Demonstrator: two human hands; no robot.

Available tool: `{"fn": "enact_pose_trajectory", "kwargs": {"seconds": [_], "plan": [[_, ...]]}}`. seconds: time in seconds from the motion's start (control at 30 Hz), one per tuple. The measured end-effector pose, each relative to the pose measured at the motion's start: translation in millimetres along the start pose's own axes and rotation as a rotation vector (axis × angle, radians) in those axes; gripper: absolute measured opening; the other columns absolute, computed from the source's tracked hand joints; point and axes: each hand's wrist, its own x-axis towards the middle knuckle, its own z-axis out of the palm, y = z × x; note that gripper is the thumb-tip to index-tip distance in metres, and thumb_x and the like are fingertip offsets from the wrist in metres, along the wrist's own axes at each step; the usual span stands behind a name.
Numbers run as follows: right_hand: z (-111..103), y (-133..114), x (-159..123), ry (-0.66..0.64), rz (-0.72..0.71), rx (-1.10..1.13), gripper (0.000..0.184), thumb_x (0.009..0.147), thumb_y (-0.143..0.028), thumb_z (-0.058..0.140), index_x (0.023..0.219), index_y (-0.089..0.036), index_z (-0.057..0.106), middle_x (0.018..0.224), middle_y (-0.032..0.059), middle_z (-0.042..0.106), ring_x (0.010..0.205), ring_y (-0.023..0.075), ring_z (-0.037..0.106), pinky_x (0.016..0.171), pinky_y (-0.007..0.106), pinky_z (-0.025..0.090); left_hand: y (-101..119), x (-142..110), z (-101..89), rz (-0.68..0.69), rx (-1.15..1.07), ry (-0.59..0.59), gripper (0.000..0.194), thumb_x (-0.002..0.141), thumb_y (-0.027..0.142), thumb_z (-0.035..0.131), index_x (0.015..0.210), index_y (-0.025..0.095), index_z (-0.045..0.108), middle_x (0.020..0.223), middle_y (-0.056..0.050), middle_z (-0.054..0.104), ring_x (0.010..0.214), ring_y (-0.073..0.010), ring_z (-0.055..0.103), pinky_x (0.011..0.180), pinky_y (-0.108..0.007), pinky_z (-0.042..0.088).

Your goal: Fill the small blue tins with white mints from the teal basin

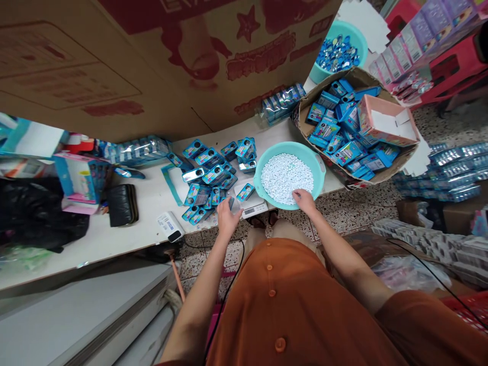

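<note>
My right hand (304, 199) reaches into a turquoise basin (321, 173) full of small white tablets (284, 175), its fingers curled down among them at the near rim. My left hand (227, 217) rests at the table edge beside a small white scale (253, 206), its fingers closed round a small dark thing that I cannot name. One blue tin (246, 192) sits on the scale. A heap of blue tins (213, 170) lies just beyond my left hand.
A cardboard box (305, 109) of blue cartons stands right of the basin, a pink carton (387, 124) on it. A second basin (337, 48) holds blue pieces. Wrapped packs (133, 150), a black wallet (122, 204) and a tall cardboard wall (152, 61) line the white table (114, 234).
</note>
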Motion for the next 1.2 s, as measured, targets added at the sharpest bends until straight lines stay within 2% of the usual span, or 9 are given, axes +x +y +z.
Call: {"fn": "enact_pose_trajectory", "kwargs": {"seconds": [0.17, 0.33, 0.47, 0.57, 0.7, 0.8, 1.0, 1.2], "plan": [[9, -3, 10, -0.043, -0.045, -0.068, 0.026, 0.085, -0.03, 0.048, 0.099, -0.016, 0.066, 0.099, 0.0096, 0.065, 0.095, 0.0215, 0.055, 0.086, 0.031, 0.039, 4, -1, 0.2, 0.023, -0.016, 0.013, 0.054, 0.075, 0.036, 0.062, 0.122, 0.017, 0.046, 0.119, -0.014, 0.054, 0.115, -0.0294, 0.046, 0.101, -0.044, 0.035], [28, -25, 29, -0.093, -0.146, -0.121, 0.034, 0.084, -0.032, 0.053, 0.113, -0.016, 0.06, 0.11, 0.0112, 0.061, 0.105, 0.0243, 0.049, 0.092, 0.034, 0.038, 5, -7, 0.0, 0.034, -0.017, 0.018, 0.05, 0.076, 0.035, 0.061, 0.12, 0.016, 0.048, 0.116, -0.014, 0.056, 0.112, -0.0286, 0.048, 0.1, -0.043, 0.036], [38, -37, 39, -0.125, -0.168, -0.169, 0.036, 0.083, -0.031, 0.054, 0.116, -0.016, 0.059, 0.11, 0.0117, 0.059, 0.105, 0.0248, 0.048, 0.092, 0.035, 0.038, 8, -10, -1.5, 0.014, -0.025, 0.017, 0.049, 0.077, 0.035, 0.06, 0.12, 0.016, 0.048, 0.115, -0.014, 0.056, 0.111, -0.0289, 0.048, 0.099, -0.043, 0.037], [39, -36, 37, -0.123, -0.19, -0.172, 0.035, 0.085, -0.028, 0.05, 0.116, -0.015, 0.058, 0.108, 0.0123, 0.059, 0.104, 0.025, 0.048, 0.092, 0.036, 0.038, 19, -4, 1.1, 0.02, -0.028, 0.013, 0.052, 0.077, 0.035, 0.058, 0.124, 0.016, 0.045, 0.119, -0.014, 0.053, 0.115, -0.0293, 0.046, 0.1, -0.045, 0.036], [34, -27, 26, -0.052, -0.248, -0.123, 0.035, 0.087, -0.024, 0.044, 0.118, -0.014, 0.057, 0.11, 0.0133, 0.058, 0.107, 0.0252, 0.048, 0.095, 0.038, 0.038, 41, 15, 13.5, 0.05, -0.024, -0.012, 0.064, 0.074, 0.03, 0.062, 0.131, 0.015, 0.037, 0.129, -0.016, 0.047, 0.123, -0.0316, 0.039, 0.103, -0.048, 0.033], [31, -21, 17, -0.008, -0.267, -0.096, 0.036, 0.087, -0.027, 0.042, 0.119, -0.015, 0.056, 0.112, 0.0134, 0.058, 0.109, 0.0252, 0.048, 0.096, 0.039, 0.038, 52, 30, 23.0, 0.012, -0.021, -0.005, 0.07, 0.071, 0.026, 0.065, 0.133, 0.014, 0.034, 0.131, -0.018, 0.044, 0.125, -0.0338, 0.036, 0.103, -0.05, 0.031], [33, -18, 9, -0.041, -0.282, -0.105, 0.036, 0.088, -0.03, 0.041, 0.117, -0.015, 0.057, 0.112, 0.0129, 0.059, 0.11, 0.0248, 0.05, 0.096, 0.039, 0.039, 51, 38, 25.6, -0.036, 0.008, 0.004, 0.072, 0.068, 0.023, 0.067, 0.132, 0.011, 0.036, 0.129, -0.02, 0.045, 0.124, -0.0344, 0.037, 0.102, -0.049, 0.033], [42, -39, 26, -0.064, -0.348, -0.094, 0.035, 0.087, -0.03, 0.044, 0.118, -0.018, 0.055, 0.113, 0.0119, 0.058, 0.109, 0.0239, 0.05, 0.094, 0.038, 0.041, 45, 25, 19.1, -0.015, 0.023, 0.02, 0.068, 0.071, 0.027, 0.064, 0.132, 0.014, 0.037, 0.129, -0.019, 0.046, 0.125, -0.0341, 0.036, 0.102, -0.049, 0.033]]}}
